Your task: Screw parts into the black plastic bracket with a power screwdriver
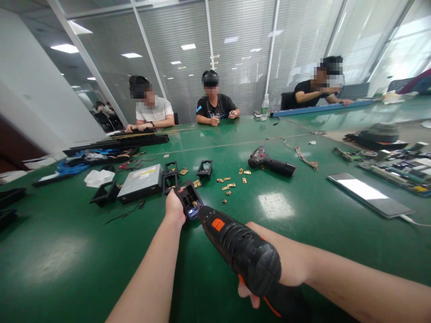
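My left hand [175, 207] is closed on the side of a small black plastic housing [189, 197], tilted so its open inside faces me. Brass-coloured bits show within it. In my right hand [266, 251] is a black and orange cordless drill [239, 251], its nose pointing at the housing's near right edge. Whether the bit touches anything inside is hidden by the drill body. Beyond the housing lie several small brass plates [230, 185] scattered on the green table. Another black frame [204, 169] stands behind them, and more frames [170, 181] sit to the left.
A silver disc drive [140, 183] lies at left. A second cordless drill [271, 163] rests beyond the brass plates. On the right are a phone [368, 194] with a cable and circuit boards [400, 168]. Several people sit across the table, near a water bottle [265, 107].
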`<state>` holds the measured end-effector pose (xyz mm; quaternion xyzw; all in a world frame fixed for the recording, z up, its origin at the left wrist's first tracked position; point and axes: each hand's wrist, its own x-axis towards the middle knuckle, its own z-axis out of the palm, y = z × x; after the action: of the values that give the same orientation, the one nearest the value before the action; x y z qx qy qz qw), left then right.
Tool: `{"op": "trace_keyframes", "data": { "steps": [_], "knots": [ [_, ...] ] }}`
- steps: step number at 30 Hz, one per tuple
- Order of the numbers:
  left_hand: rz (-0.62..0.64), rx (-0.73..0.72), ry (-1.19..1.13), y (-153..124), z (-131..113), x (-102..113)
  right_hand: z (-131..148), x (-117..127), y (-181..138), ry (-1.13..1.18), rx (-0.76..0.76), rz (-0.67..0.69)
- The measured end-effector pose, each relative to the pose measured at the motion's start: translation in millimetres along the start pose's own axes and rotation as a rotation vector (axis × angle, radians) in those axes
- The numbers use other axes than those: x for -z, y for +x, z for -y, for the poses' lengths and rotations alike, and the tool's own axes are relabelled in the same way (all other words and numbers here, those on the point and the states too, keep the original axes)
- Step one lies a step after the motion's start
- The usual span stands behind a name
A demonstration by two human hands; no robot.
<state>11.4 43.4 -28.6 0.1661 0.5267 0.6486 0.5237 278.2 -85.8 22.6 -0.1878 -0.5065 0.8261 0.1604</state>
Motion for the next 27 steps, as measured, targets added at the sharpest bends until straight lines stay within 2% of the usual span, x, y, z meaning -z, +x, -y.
{"op": "trace_keyframes", "data": {
  "steps": [4, 9, 27],
  "knots": [
    [0.011, -0.011, 0.008, 0.7, 0.2, 0.4, -2.6, 3.5, 1.9, 0.030, 0.035, 0.020],
    [0.033, -0.024, 0.015, 2.2, 1.7, 0.1, -4.5, 3.7, 3.3, 0.097, 0.008, 0.002],
    [0.016, 0.014, -0.018, -1.6, 0.7, -1.6, -2.7, 1.7, 0.7, 0.012, 0.025, 0.034]
  ]
}}
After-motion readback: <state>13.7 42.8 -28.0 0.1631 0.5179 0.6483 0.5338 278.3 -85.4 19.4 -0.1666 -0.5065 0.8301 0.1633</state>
